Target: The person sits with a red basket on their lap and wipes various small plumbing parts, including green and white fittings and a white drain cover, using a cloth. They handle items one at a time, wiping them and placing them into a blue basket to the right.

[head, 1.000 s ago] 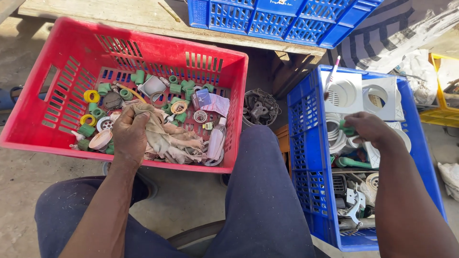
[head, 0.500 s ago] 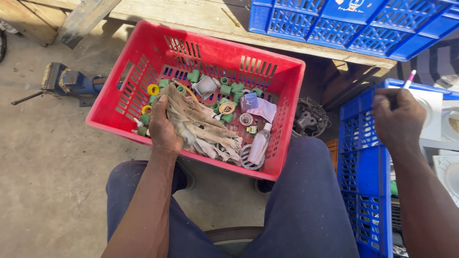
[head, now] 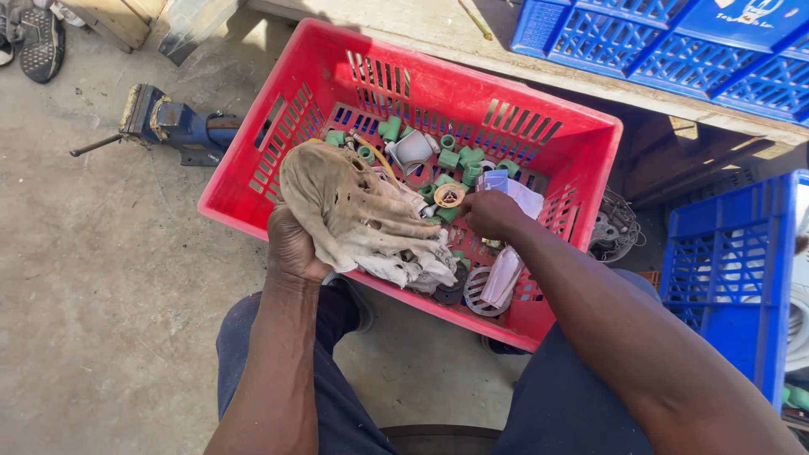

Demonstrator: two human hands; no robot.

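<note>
**Rag lifted, small parts reached for in the red crate**

Seen from above: left hand [head: 295,248] closed around one end of a dirty, hole-worn beige cloth rag [head: 362,211], gripped over the near rim of the red slotted plastic crate [head: 421,93]. Rag bunched above the knuckles and trailing away to the right of that hand, down into the crate, over the parts there.

Right hand [head: 489,212] reached into the crate from the right, fingers curled downward among the parts; whether anything was pinched could not be told, the fingertips being hidden. Just left of that hand, a small round tan-and-white cap [head: 449,195], close to the fingers. Just beyond it, a folded white and pale-blue paper packet [head: 510,190]. Farther beyond both hands, a scatter of short green plastic pipe fittings [head: 459,157] and a white plastic elbow fitting [head: 413,147]. Nearer than the right hand, against the crate's near wall, a round grey slotted drain cover [head: 480,291] and a pale tube [head: 503,274].

Far left of the left hand, on the concrete floor [head: 101,278], a blue metal bench vise [head: 173,125]. Right of the right arm, a blue plastic crate [head: 725,278]; another blue slotted crate [head: 674,46] beyond, on a wooden ledge.
</note>
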